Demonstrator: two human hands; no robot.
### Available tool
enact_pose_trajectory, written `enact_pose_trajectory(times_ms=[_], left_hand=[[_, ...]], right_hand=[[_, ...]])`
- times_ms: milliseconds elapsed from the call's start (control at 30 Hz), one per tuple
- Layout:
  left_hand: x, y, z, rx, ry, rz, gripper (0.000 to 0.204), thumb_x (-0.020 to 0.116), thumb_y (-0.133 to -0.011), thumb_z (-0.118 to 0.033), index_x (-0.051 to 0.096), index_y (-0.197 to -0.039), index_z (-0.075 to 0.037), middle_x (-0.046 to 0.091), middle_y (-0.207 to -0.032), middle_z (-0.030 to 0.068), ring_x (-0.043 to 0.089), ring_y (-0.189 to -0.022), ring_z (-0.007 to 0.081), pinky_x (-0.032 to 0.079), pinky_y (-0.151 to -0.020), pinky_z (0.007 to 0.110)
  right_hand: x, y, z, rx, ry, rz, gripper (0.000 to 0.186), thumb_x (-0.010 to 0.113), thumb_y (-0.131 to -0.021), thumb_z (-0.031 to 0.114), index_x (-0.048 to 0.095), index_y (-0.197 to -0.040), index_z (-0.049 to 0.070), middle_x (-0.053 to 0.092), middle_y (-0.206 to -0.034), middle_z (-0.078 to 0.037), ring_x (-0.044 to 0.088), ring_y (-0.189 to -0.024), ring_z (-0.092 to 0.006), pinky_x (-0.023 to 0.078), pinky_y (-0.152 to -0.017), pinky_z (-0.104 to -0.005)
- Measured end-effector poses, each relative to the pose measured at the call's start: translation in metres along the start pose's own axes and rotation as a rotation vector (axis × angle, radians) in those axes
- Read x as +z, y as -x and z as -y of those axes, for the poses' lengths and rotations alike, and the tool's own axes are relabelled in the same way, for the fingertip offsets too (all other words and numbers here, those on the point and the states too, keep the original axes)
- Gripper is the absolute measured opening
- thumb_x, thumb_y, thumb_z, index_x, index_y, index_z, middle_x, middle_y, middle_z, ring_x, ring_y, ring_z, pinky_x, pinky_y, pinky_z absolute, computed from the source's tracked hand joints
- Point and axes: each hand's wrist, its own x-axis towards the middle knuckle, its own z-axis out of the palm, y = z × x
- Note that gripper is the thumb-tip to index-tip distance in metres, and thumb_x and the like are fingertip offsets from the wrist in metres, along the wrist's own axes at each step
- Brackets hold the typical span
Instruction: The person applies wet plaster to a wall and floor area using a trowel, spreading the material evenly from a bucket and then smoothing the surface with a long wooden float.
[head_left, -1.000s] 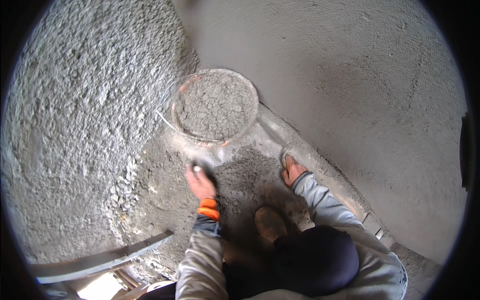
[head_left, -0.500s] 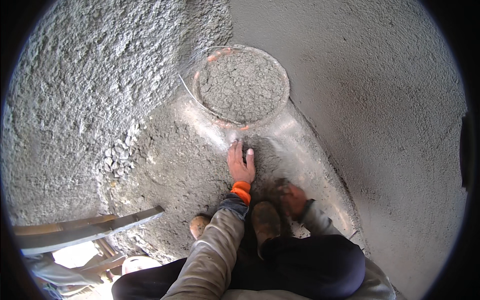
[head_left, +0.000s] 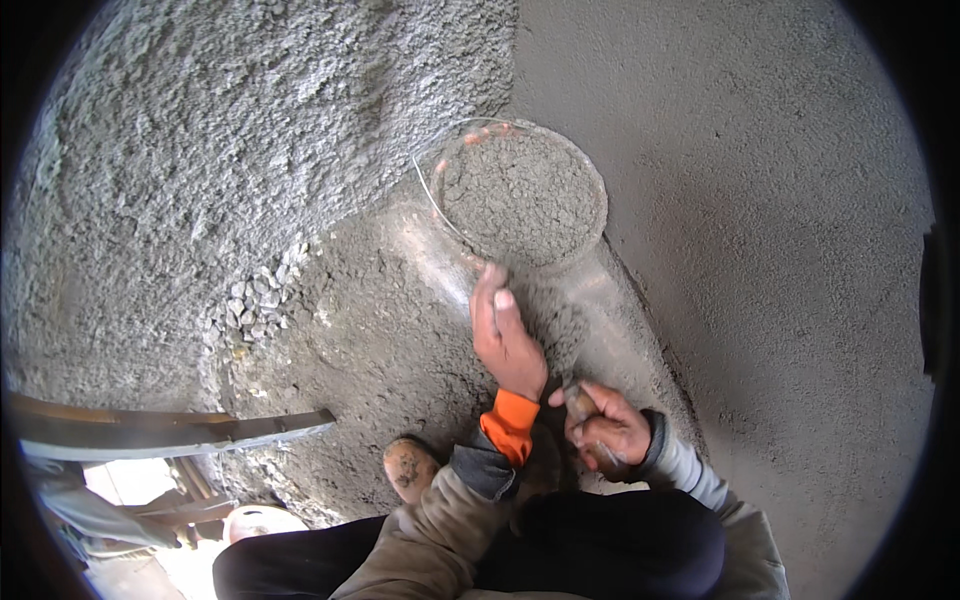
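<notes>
A round bucket [head_left: 605, 205], full to near its rim with wet grey mortar [head_left: 520, 195], stands at the upper middle with its thin wire handle [head_left: 420, 172] hanging to the left. My left hand [head_left: 508, 345], in an orange cuff, reaches to the bucket's near edge. Its fingers are stretched out and hold nothing. To its right and nearer to me, my right hand [head_left: 615, 425] is closed around the handle of what looks like a trowel [head_left: 575, 395]. Its blade is hard to make out against the mortar lying ahead of my fist.
Rough wet plaster [head_left: 250, 120] covers the upper left, and a smoother grey surface [head_left: 770, 250] fills the right. A small heap of stones [head_left: 255, 305] lies left of the bucket. Planks [head_left: 180, 430] jut in at lower left. My shoe [head_left: 410, 468] is on the mortar-covered ground.
The left hand has shifted slightly right and turned, its fingertips now by the bucket's edge. The blurred right hand has moved up and shows its grip. The view has shifted, so the bucket sits further right.
</notes>
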Motion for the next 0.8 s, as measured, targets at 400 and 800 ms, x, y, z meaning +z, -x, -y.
enact_pose_trajectory(times_ms=[400, 800], left_hand=[[-0.008, -0.088, -0.007, 0.08, 0.1, -0.001, 0.045, 0.035, -0.094, -0.029, 0.045, -0.122, 0.006, 0.051, -0.12, 0.0192, 0.049, -0.11, 0.0278, 0.036, -0.096, 0.037], [-0.094, 0.016, 0.129, 0.02, -0.672, 0.194, 0.043, 0.04, -0.092, -0.021, 0.04, -0.124, 0.008, 0.039, -0.129, 0.0268, 0.036, -0.121, 0.0387, 0.027, -0.103, 0.041]], right_hand=[[-0.046, -0.034, 0.06, -0.461, 1.042, -0.816, 0.042, 0.05, -0.073, 0.012, 0.041, -0.112, 0.0, 0.055, -0.068, -0.024, 0.056, -0.064, -0.0434, 0.044, -0.056, -0.046], [-0.077, -0.035, -0.115, 0.245, 0.376, -0.482, 0.025, 0.054, -0.079, 0.018, 0.05, -0.1, 0.004, 0.057, -0.074, -0.012, 0.058, -0.064, -0.0216, 0.047, -0.056, -0.0358]])
